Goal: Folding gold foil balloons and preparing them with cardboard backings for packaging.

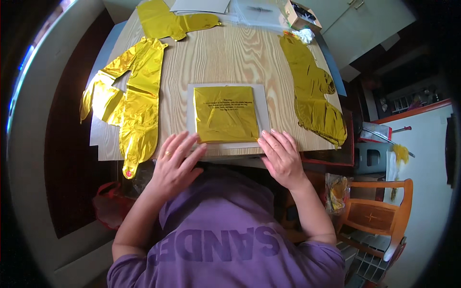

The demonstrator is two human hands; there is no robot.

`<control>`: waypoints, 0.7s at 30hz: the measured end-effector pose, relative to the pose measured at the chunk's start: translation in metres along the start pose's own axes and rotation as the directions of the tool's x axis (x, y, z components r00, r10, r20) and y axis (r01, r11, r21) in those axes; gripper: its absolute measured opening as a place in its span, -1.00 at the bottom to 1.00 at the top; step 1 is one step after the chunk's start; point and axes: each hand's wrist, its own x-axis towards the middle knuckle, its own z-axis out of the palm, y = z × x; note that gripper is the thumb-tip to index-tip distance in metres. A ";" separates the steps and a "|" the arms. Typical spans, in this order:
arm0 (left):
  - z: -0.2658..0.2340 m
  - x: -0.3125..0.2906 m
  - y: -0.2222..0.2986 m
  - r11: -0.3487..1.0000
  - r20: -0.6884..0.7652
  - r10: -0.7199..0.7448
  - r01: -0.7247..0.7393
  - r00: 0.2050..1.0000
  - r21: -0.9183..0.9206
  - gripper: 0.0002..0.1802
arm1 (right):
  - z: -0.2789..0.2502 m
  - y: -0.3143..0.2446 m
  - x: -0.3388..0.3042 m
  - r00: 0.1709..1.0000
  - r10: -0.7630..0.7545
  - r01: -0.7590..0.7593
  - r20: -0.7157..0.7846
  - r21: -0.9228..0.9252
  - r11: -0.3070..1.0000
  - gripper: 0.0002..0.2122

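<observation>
A flat square packet of folded gold foil [225, 122] in clear plastic, with printing on it, lies on a pale grey board [262, 103] at the table's near edge. At the packet's near left corner is my left hand [176, 162], its fingers stretched out and slightly apart. My right hand [283, 158] rests its extended fingers by the near right corner, over the board's edge. Neither hand is wrapped round anything. A shiny flat gold foil balloon [141, 96] lies to the left, its lower tip hanging past the table edge.
Another gold foil balloon [168, 21] lies at the far left of the wooden table [221, 57], and a darker gold one [312, 91] along the right. White sheets [200, 5], clear plastic bags [259, 14] and an open box [303, 17] stand at the back. A wooden chair [374, 213] is at right.
</observation>
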 end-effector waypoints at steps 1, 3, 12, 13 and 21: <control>0.011 0.001 -0.008 0.997 -0.001 0.072 -0.072 0.997 0.010 -0.49 | 0.002 0.001 -0.002 0.999 -0.008 0.007 -0.033 -0.007 1.000 -0.41; 0.021 0.001 -0.016 0.992 -0.091 0.105 -0.110 0.990 -0.055 -0.55 | 0.001 0.000 -0.005 0.998 -0.008 0.010 -0.068 0.025 1.000 -0.48; 0.020 0.003 -0.020 0.962 -0.134 -0.056 0.018 0.989 -0.271 -0.80 | -0.010 0.010 0.022 0.995 0.018 0.008 -0.095 0.261 0.965 -0.74; 0.021 0.003 -0.020 0.953 -0.129 -0.091 0.049 0.987 -0.298 -0.83 | -0.011 0.014 0.025 0.995 0.030 0.004 -0.100 0.323 0.947 -0.79; 0.010 0.013 -0.017 0.922 0.015 -0.297 0.291 0.955 -0.255 -0.79 | -0.017 0.022 0.052 0.908 0.307 -0.416 0.286 0.518 0.747 -0.80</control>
